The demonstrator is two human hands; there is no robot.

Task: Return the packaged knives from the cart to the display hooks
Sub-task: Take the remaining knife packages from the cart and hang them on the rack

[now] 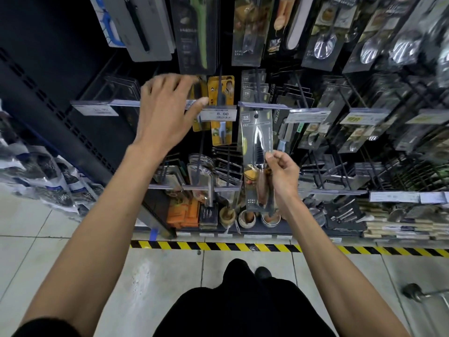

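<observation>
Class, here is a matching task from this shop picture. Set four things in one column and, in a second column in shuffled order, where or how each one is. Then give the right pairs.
Column one
1. left hand
2. right hand
3. yellow package
4. striped tape

Column two
A. lies across the floor
B. pinches the packaged knife
C. spread open, holds nothing
D. hangs behind the 8.00 price tag

Pairs: 1-C, 2-B, 3-D, 4-A
</observation>
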